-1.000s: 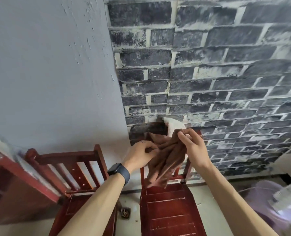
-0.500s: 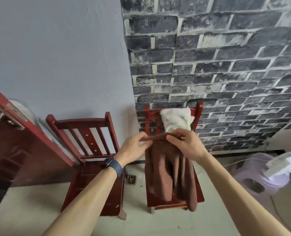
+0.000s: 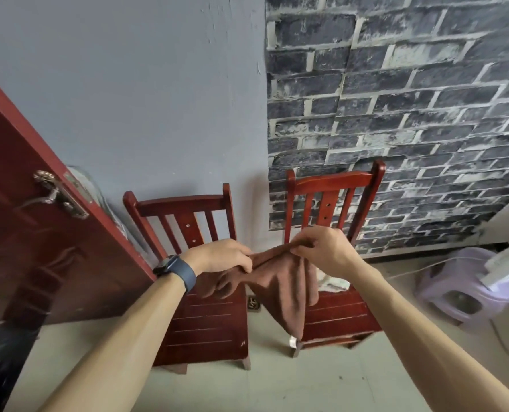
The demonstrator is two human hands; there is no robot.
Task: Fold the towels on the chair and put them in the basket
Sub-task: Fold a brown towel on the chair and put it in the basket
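The brown towel (image 3: 280, 281) hangs at the centre of the frame, in the air in front of the two red chairs. Its top edge runs roughly level between your hands, and its long axis drops from there to a corner that points down at the floor (image 3: 321, 379), beside the front leg of the right chair (image 3: 333, 185). A small white tag sits at that corner; any writing on it is too small to read.

Your left hand (image 3: 220, 258), with a dark watch (image 3: 177, 270) on the wrist, has its fingers curled and pinches the left end of the top edge. Some cloth bunches below it over the seat of the left chair (image 3: 208, 322). Your right hand (image 3: 321, 248) pinches the right end, with the fingers curled down over the cloth.

A pale towel (image 3: 332, 282) lies on the right chair's seat, partly hidden behind your right forearm. A red door (image 3: 24, 233) fills the left of the frame, and a lilac stool (image 3: 461, 292) stands at the right edge.
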